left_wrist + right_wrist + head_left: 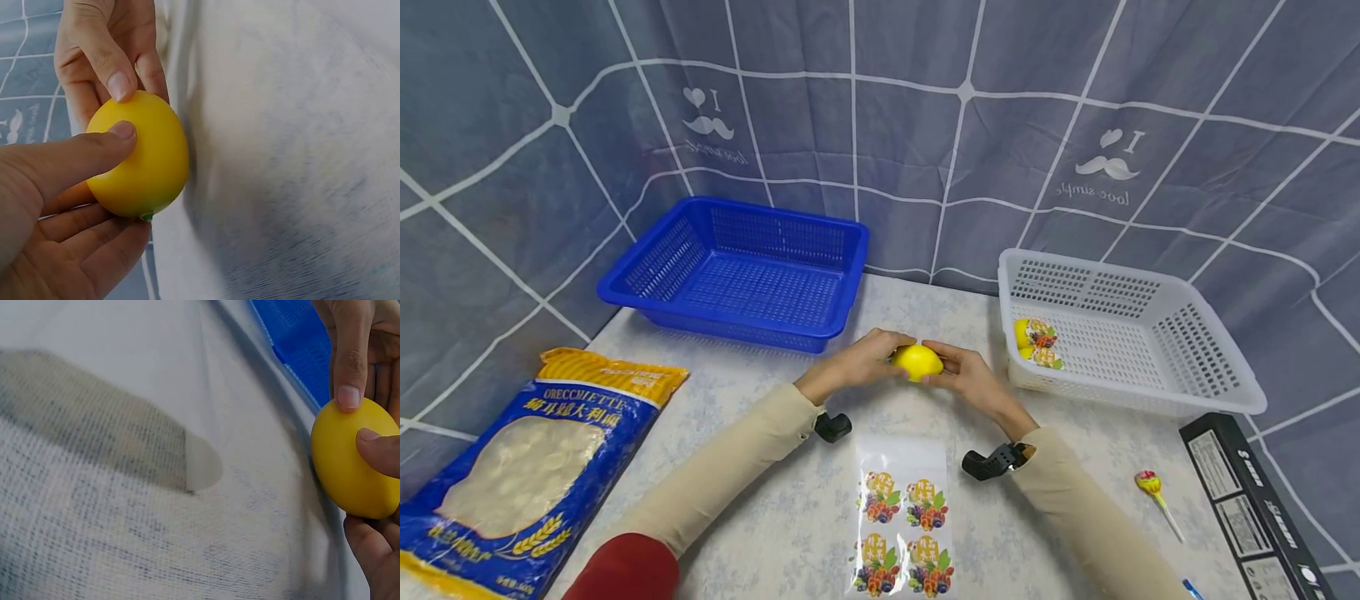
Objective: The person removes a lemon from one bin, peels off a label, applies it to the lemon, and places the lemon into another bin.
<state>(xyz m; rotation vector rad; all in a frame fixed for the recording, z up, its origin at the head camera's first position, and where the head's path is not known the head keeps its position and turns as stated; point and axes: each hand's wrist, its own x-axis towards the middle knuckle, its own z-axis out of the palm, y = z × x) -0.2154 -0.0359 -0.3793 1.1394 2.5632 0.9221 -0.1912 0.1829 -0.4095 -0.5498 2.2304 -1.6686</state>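
A person's left hand (867, 358) and right hand (966, 377) both grip a yellow lemon (917, 363), probably light, firm and slick, best held around its middle.

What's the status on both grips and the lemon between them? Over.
Left-hand grip, right-hand grip: both on lemon. Visible sides plain. Nothing seen in the way; sticker sheet lies apart.

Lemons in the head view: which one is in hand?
The lemon held between the left hand and right hand; the other two lemons lie in the white plastic basket, fruit stickers showing.
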